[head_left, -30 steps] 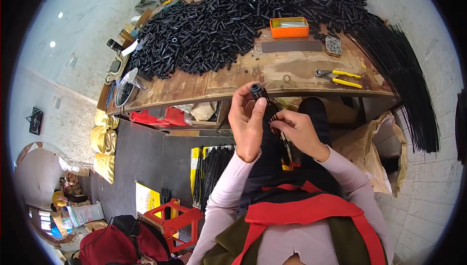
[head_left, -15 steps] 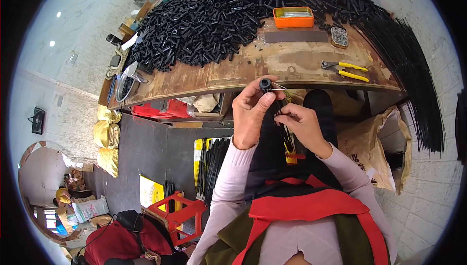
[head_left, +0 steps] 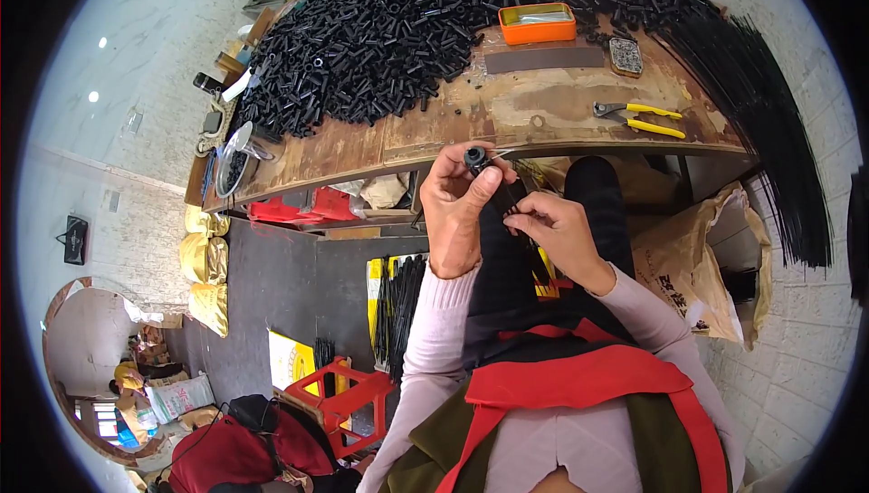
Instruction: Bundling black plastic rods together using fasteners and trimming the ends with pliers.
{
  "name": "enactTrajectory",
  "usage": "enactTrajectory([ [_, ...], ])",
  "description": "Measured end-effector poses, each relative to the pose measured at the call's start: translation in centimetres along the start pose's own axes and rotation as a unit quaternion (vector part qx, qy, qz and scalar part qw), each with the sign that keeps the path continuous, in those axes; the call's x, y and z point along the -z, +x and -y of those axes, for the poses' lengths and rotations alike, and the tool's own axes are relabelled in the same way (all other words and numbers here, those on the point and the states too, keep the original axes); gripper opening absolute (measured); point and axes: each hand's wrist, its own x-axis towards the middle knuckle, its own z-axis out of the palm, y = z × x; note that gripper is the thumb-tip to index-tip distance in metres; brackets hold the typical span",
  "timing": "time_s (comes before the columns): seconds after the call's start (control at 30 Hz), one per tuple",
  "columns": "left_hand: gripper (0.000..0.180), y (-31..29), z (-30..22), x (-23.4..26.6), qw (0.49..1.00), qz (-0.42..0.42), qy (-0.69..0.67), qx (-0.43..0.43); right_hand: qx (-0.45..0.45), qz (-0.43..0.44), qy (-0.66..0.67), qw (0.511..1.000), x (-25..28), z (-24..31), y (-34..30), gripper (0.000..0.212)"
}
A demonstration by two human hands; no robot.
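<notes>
In front of the bench edge, my left hand (head_left: 455, 212) is closed round a short black plastic tube (head_left: 476, 160), its round open end facing up between thumb and fingers. A thin shiny wire sticks out to the right beside those fingers. Just below and to the right, my right hand (head_left: 559, 229) pinches thin black rods (head_left: 518, 205) that run down from the tube toward my lap. Exactly how the rods meet the tube is hidden by my fingers.
A large heap of black tubes (head_left: 362, 58) covers the far bench (head_left: 434, 135). Yellow-handled pliers (head_left: 647, 119), an orange box (head_left: 537, 33), a grey strip (head_left: 543, 59) and a small tin (head_left: 625, 57) lie nearer. Long black rods (head_left: 760, 122) hang off the right; a red stool (head_left: 348, 407) stands left.
My left hand and the tube have moved slightly left, and the tube's end tilts a little differently. The shiny wire shows less clearly. The right hand keeps its pinch; the whole view has shifted a little.
</notes>
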Motion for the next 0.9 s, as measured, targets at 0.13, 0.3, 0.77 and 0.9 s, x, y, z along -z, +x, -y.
enactTrajectory([
  [0.13,0.029,-0.1,-0.2,-0.2,0.999,-0.037,0.025,0.008,-0.014,0.0,0.014,1.0,-0.2,-0.1,0.0,0.008],
  [0.3,0.03,-0.6,-0.8,-0.8,0.997,-0.037,0.065,-0.005,-0.012,-0.004,0.02,1.0,-0.3,-0.1,0.0,0.011],
  [0.77,0.036,0.6,3.0,-2.7,0.982,0.026,0.175,-0.059,0.28,-0.102,-0.28,0.912,2.6,-1.8,1.2,0.012],
  [0.9,0.031,2.1,2.3,-1.2,0.989,-0.008,0.13,-0.07,0.295,-0.01,-0.484,0.824,9.1,-1.9,1.0,0.02],
])
